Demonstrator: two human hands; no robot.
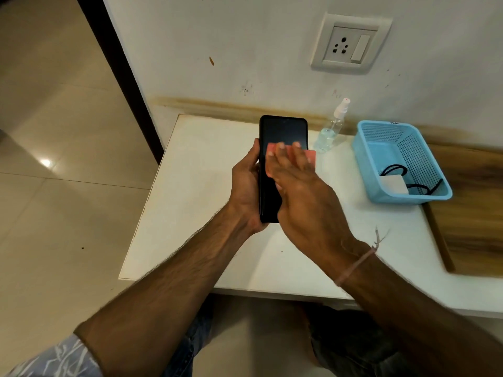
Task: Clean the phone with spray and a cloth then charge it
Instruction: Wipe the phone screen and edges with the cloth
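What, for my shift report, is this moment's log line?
step: wiping | left hand: grips phone | right hand: presses cloth | charger: in basket

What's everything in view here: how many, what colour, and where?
phone: one, black, held over the table
cloth: one, pink, pressed on the phone's screen
spray bottle: one, clear with white nozzle, by the wall
basket: one, light blue, right of the spray bottle
charger: one, white plug with black cable, inside the basket
wall socket: one, white, above the spray bottle
table: one, white, against the wall
left hand: one, grips the phone
right hand: one, flat fingers press the cloth
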